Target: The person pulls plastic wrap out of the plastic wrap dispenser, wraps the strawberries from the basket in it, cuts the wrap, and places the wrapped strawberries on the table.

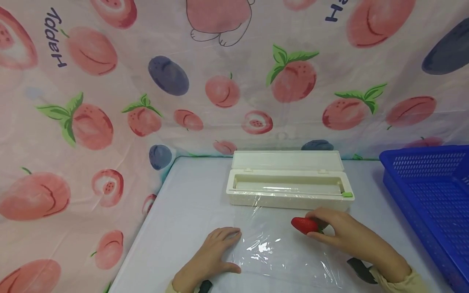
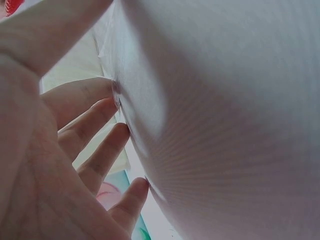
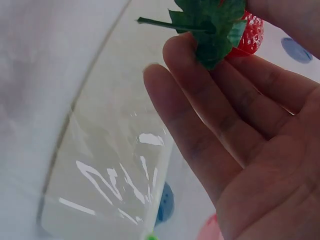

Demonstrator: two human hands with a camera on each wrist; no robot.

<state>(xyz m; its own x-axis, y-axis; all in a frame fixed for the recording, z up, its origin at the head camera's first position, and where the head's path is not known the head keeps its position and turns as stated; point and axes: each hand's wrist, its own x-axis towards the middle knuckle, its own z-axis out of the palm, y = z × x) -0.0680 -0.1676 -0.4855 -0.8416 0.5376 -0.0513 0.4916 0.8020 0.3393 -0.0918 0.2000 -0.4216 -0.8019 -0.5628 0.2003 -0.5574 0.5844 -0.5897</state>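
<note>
The right hand [image 1: 338,231] pinches a strawberry [image 1: 303,224] while the left hand [image 1: 215,253], fingers spread, touches cling film [image 1: 272,258] that could wrinkle if dragged toward the left edge of the worktop [image 1: 179,215].

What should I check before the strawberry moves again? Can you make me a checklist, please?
1. Strawberry gripped by the right hand: ok.
2. Left hand at the left edge of the clear film: ok.
3. Film spread out on the table: ok.
4. Film separate from the white box: not ok, it runs up to it.
5. Green slider at the box's right end: ok.
6. Film free of wrinkles: cannot tell, shiny glare hides parts.
</note>
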